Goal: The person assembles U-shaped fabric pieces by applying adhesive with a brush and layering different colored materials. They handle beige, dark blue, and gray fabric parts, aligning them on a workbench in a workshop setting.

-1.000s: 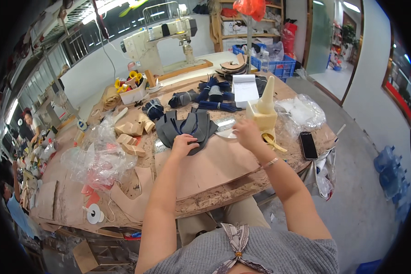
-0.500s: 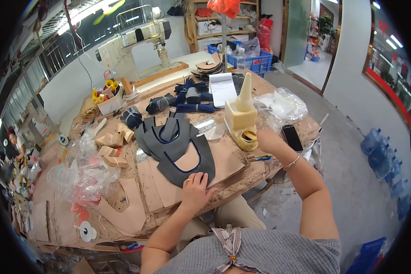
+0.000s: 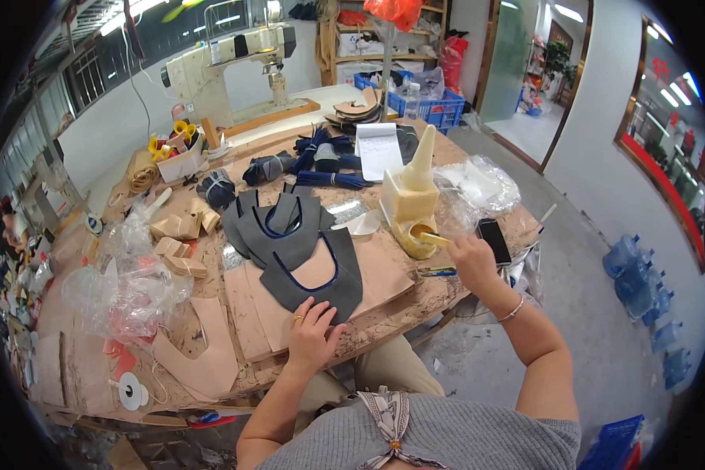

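flatly, the left hand (image 3: 312, 335) presses open fingers on the thin, floppy dark grey blue-edged leather cutout (image 3: 315, 272) lying on the tabletop (image 3: 384, 313), best pinched at its edge, while the right hand (image 3: 471, 258) grips a small brush (image 3: 435, 238) at the yellow glue pot (image 3: 415, 235).

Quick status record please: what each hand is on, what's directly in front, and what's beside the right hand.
left hand: left hand flat on the near edge of the dark grey shoe-upper piece
right hand: right hand holds a brush, its tip dipped in the yellow glue pot
under the piece: tan leather sheet on the workbench
behind it: stack of similar grey pieces
beside the right hand: black phone
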A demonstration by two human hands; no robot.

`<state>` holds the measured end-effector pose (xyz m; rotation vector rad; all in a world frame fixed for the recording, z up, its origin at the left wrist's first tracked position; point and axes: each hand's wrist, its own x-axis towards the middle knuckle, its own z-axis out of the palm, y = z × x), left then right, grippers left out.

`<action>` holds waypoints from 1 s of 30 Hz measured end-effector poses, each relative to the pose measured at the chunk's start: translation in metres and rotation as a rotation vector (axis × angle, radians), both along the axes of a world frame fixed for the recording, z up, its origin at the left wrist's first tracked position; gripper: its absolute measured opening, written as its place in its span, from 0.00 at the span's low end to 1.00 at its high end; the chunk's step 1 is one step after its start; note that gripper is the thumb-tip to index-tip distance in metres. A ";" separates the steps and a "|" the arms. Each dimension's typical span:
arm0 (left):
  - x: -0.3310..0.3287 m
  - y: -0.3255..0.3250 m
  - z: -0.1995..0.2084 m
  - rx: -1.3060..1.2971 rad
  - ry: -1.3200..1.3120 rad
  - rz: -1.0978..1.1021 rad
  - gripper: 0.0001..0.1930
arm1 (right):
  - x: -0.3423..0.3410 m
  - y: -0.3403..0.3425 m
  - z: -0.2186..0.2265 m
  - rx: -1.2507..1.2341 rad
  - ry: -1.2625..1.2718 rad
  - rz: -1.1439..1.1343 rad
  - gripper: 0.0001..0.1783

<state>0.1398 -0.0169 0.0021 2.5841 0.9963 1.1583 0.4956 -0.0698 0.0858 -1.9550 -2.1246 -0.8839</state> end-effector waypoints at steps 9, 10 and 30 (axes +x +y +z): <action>0.001 -0.003 -0.006 0.043 0.074 0.030 0.21 | 0.004 0.009 -0.006 0.086 -0.148 -0.013 0.04; -0.001 -0.004 -0.007 0.043 0.079 0.036 0.21 | 0.001 0.010 -0.013 0.085 -0.215 0.032 0.04; -0.004 -0.008 -0.005 0.035 0.075 0.050 0.22 | -0.009 -0.005 0.005 0.059 0.455 -0.048 0.09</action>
